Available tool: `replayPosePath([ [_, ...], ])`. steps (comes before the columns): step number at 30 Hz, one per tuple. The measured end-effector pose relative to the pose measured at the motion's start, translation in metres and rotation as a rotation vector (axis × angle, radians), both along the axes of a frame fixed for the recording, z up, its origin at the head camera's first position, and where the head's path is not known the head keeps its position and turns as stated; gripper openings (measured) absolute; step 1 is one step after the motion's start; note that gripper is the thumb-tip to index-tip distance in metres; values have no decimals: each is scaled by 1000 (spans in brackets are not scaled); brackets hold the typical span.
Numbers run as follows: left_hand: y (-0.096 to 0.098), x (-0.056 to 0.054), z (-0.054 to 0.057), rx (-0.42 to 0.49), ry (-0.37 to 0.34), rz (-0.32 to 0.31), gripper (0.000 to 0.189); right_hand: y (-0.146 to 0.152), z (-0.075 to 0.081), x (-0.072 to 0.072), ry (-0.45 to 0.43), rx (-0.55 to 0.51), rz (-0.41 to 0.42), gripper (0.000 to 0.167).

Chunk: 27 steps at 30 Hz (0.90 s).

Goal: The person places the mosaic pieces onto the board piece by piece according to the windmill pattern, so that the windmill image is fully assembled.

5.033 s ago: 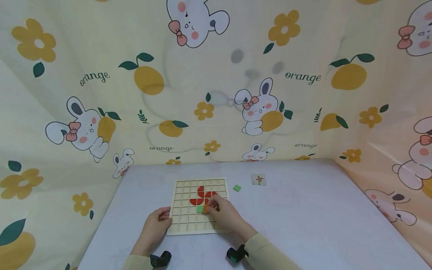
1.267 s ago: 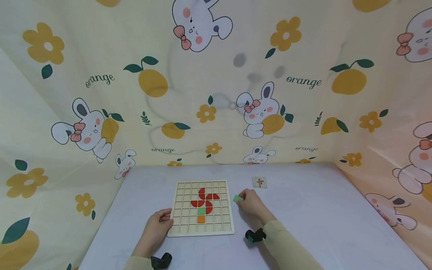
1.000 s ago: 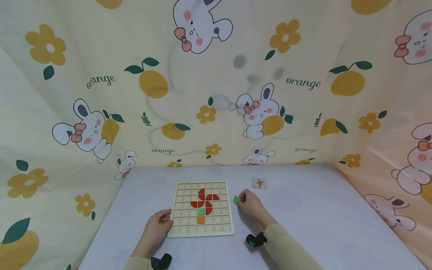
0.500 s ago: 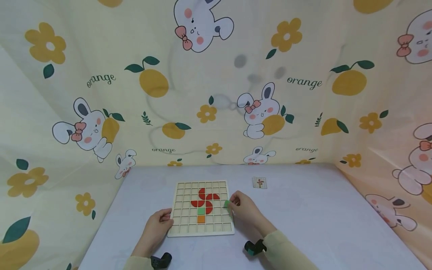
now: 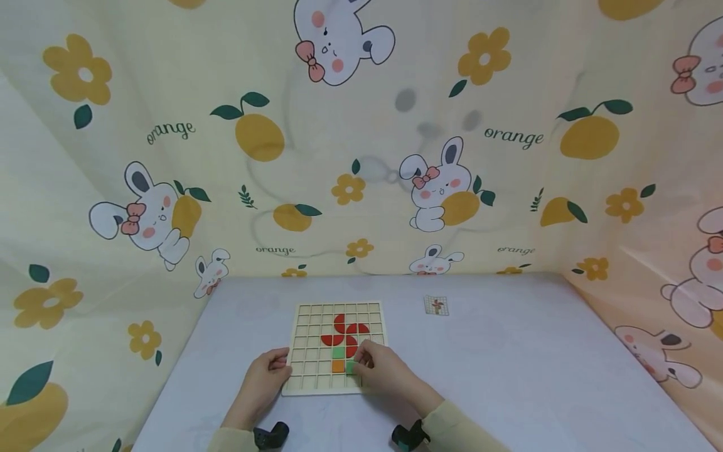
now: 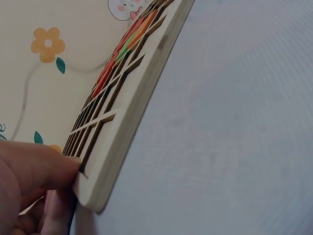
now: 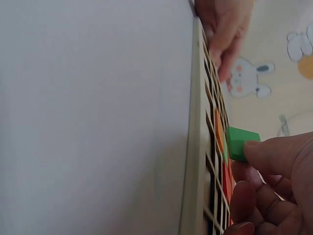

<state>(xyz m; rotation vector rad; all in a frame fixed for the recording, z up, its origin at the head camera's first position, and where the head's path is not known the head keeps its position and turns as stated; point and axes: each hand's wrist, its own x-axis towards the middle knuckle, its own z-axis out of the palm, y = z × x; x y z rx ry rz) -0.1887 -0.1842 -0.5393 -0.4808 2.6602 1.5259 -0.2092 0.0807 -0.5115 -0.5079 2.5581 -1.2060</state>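
A pale wooden grid board (image 5: 313,380) lies on the table. My left hand (image 5: 261,380) holds its left edge; in the left wrist view the thumb (image 6: 46,166) lies over the board's corner, with the other fingers beside and below. My right hand (image 5: 390,371) pinches a green square tile (image 7: 243,143) between thumb and fingertips, close over the board just right of the orange square tile (image 5: 337,366). Several red quarter-round tiles (image 5: 332,339) form a pinwheel in the grid, with a second green tile (image 5: 338,353) seated below them, above the orange one.
A small pattern card (image 5: 437,306) showing a pinwheel lies on the white table (image 5: 508,364) behind and right of the board. A printed cloth (image 5: 361,125) hangs around the table's back and sides. Black wrist devices (image 5: 271,435) sit at both cuffs.
The orange tile, earlier in my right hand, now sits in the grid. My right hand picked up the loose green tile from the table and brought it left over the board. My left hand stays put.
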Motion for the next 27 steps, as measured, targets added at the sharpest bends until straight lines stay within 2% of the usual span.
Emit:
replayPosePath([
  [7, 1, 0, 1, 9, -6, 4, 46, -16, -5, 10, 4, 3, 40, 12],
  [17, -1, 0, 3, -12, 8, -9, 47, -27, -11, 10, 72, 41, 13, 10],
  [22, -1, -2, 3, 8, -10, -6, 47, -27, -12, 11, 78, 46, -2, 8],
  [27, -1, -1, 3, -10, -15, -13, 47, -27, -14, 14, 91, 44, -2, 7],
])
